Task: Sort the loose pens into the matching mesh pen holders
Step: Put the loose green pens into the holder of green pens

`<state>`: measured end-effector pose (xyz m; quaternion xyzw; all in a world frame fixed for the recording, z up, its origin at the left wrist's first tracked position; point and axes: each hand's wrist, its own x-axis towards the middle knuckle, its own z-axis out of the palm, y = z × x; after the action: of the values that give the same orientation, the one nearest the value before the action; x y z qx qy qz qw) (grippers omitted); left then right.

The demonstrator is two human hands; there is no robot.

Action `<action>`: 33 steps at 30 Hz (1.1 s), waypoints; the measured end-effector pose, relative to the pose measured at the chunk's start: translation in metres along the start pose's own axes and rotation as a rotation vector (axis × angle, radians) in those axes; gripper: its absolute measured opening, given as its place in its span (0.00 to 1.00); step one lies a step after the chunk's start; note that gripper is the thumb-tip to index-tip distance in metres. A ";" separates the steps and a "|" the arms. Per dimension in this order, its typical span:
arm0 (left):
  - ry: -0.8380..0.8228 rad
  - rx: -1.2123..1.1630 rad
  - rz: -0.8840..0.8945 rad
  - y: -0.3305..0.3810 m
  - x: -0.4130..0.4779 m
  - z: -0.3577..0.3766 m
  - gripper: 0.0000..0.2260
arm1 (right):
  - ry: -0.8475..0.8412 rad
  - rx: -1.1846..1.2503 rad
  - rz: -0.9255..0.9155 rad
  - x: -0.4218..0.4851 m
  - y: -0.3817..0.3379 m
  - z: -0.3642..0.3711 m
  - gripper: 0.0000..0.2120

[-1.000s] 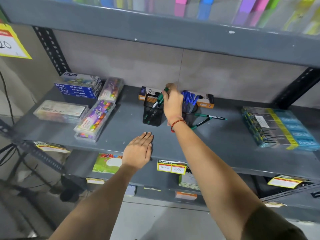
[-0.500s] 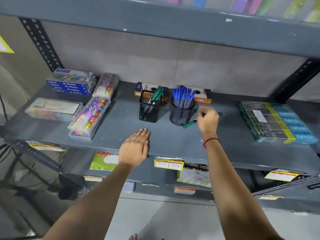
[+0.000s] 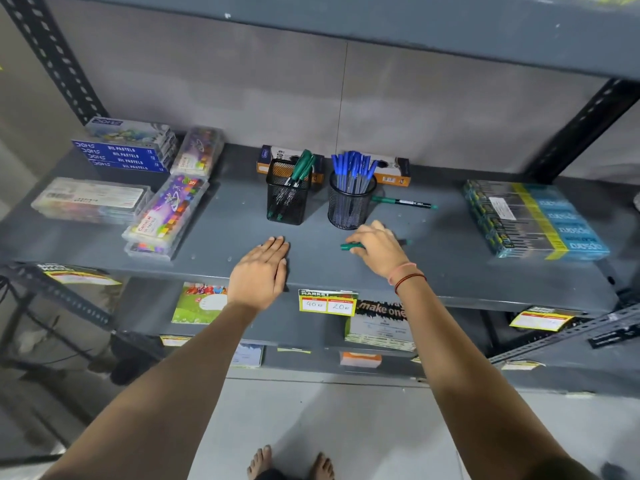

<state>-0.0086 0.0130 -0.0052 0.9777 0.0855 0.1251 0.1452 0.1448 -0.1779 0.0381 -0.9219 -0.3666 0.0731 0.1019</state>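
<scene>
Your right hand (image 3: pixel 375 245) covers a green pen (image 3: pixel 349 245) in front of the round holder (image 3: pixel 350 206), grip unclear, only both ends showing. Your left hand (image 3: pixel 260 271) lies flat, fingers spread narrow, beside it.

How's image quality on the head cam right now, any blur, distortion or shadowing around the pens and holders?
Head view: wide-angle bowing bends the shelf edge and uprights; frame edges smear, so the pack at right reads soft. Centre is sharper: square holder and round holder show mesh. Flat, dim light, faint shadows, no glare. Right hand covers the middle of the green pen.
</scene>
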 end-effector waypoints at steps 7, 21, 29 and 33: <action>-0.024 0.021 0.000 0.002 0.002 -0.003 0.23 | 0.515 0.821 0.186 0.017 -0.043 -0.055 0.13; -0.072 0.032 -0.029 0.003 0.004 -0.007 0.25 | 0.617 0.746 0.238 0.101 -0.110 -0.057 0.09; -0.071 0.038 -0.026 0.003 0.005 -0.008 0.24 | 0.753 0.597 0.178 0.091 -0.060 -0.084 0.06; -0.064 0.041 -0.025 0.003 0.005 -0.007 0.24 | 0.865 0.530 0.389 0.084 0.005 -0.083 0.08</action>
<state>-0.0047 0.0127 0.0033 0.9829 0.0957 0.0901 0.1293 0.2259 -0.1351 0.1126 -0.8614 -0.0830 -0.2054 0.4571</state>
